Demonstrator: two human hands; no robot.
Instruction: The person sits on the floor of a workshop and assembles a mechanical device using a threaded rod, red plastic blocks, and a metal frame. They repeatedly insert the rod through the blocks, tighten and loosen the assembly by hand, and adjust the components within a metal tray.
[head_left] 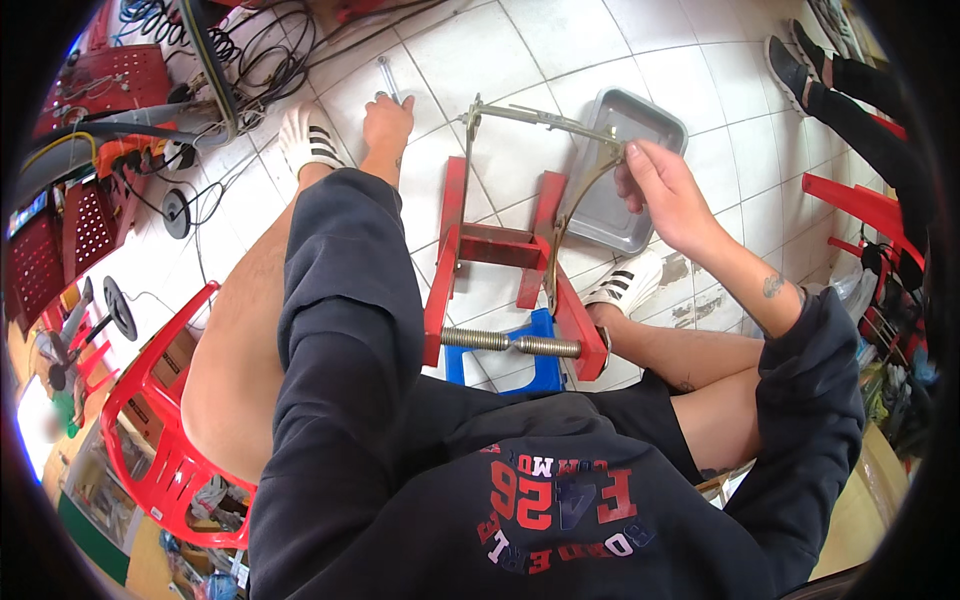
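My left hand (388, 128) reaches down to the tiled floor, its fingers closed on a silver wrench (387, 72) that points away from me. On the right, my right hand (668, 195) pinches the far right corner of a thin brass-coloured metal frame (545, 117). That frame stands up from a red metal stand (497, 245) between my legs, one curved arm running down its right side. Two coil springs lie in line across the near end of the stand, the left spring (475, 340) and the right spring (550, 346).
A grey plastic tray (630, 235) lies right of the stand, and a blue stool (545, 375) sits under its near end. Black cables (275, 60) tangle at far left. A red chair (150, 450) is at left. Another person's shoes (787, 75) show at far right.
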